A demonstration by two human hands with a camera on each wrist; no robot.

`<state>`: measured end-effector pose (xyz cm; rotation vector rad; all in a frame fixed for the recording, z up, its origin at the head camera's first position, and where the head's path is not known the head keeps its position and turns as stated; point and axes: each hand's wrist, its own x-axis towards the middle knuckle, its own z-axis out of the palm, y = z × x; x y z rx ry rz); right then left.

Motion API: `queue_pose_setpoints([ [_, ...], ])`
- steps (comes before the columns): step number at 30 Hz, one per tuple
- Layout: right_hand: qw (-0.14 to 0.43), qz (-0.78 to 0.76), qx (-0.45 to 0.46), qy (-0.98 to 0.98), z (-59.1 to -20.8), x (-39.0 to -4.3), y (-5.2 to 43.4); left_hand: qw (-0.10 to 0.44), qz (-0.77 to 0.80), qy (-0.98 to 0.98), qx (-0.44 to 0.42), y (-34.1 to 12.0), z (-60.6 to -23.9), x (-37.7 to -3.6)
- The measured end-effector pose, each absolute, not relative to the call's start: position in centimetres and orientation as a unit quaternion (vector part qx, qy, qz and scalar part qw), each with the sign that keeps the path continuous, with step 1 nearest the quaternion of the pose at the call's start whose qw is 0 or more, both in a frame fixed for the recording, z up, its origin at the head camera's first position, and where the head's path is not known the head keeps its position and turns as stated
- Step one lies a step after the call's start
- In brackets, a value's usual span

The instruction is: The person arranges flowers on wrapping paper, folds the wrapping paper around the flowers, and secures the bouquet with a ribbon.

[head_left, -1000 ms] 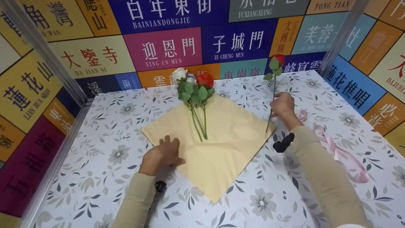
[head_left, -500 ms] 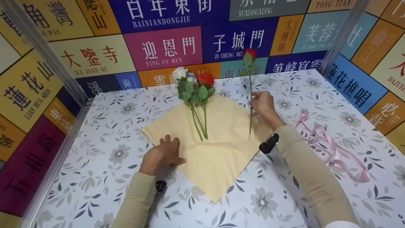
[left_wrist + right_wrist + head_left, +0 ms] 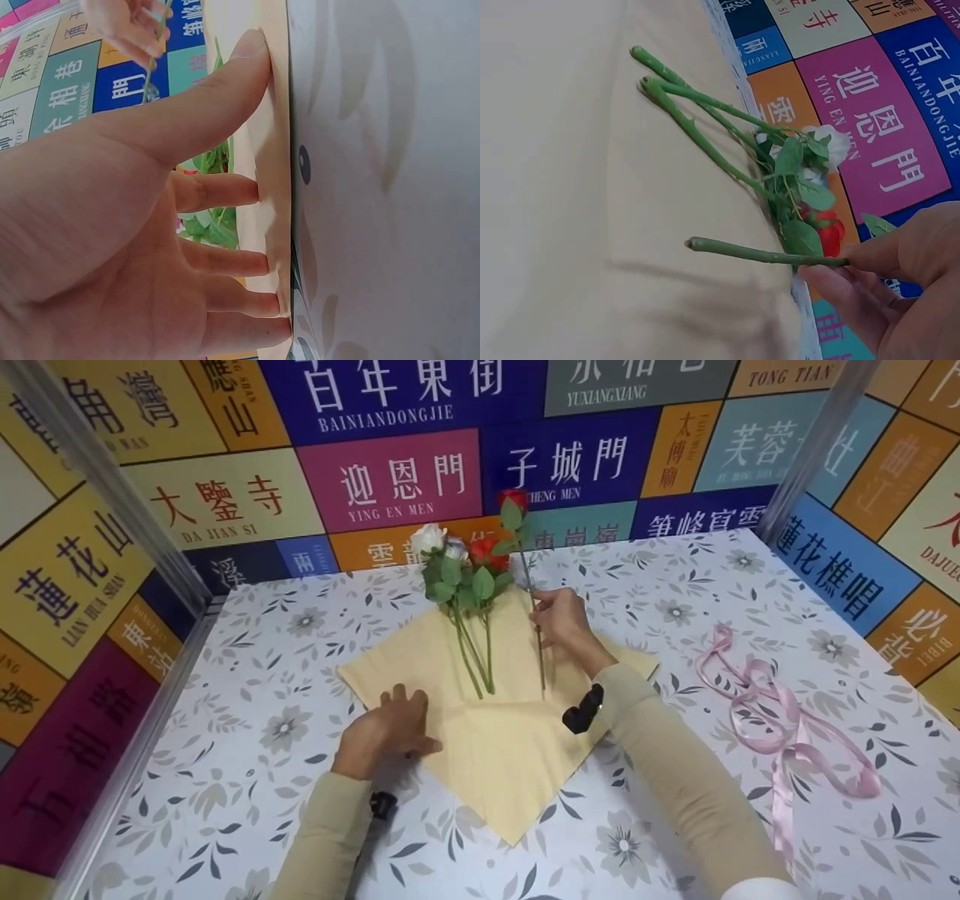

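In the head view my right hand point(image 3: 564, 622) pinches a red rose point(image 3: 511, 515) by its stem, bloom upward, over the right half of a pale yellow sheet point(image 3: 510, 772). The right wrist view shows thumb and fingers on the green stem point(image 3: 742, 252), its cut end free. Beside it lie a white rose point(image 3: 429, 538), a red rose point(image 3: 489, 553) and a greyish bloom partly hidden between them, stems on the sheet and heads past its far edge. My left hand point(image 3: 390, 727) rests on the sheet's left edge, its fingers point(image 3: 225, 261) spread and fingertips touching the surface.
A loosely looped pink ribbon point(image 3: 870, 784) lies on the right of the floral-patterned table point(image 3: 622, 877). Colourful sign panels point(image 3: 386, 480) stand behind the table and along both sides, with metal posts point(image 3: 154, 495) at the corners.
My right hand has carried the red rose leftward from the sheet's right corner to beside the other roses. My left hand has stayed in place.
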<state>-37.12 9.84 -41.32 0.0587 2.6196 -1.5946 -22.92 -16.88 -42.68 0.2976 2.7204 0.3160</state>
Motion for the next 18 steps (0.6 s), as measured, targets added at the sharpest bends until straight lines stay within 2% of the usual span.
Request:
queue_pose_setpoints([
  [9, 0.062, -0.562, 0.012, 0.825, -41.9, -37.3, 6.0, 0.192, 0.099, 0.972, 0.094, -16.7, -42.5, -22.9],
  [18, 0.061, -0.553, 0.007, 0.831, -42.6, -38.0, 5.1, 0.191, 0.105, 0.970, 0.105, -16.8, -42.7, -22.9],
])
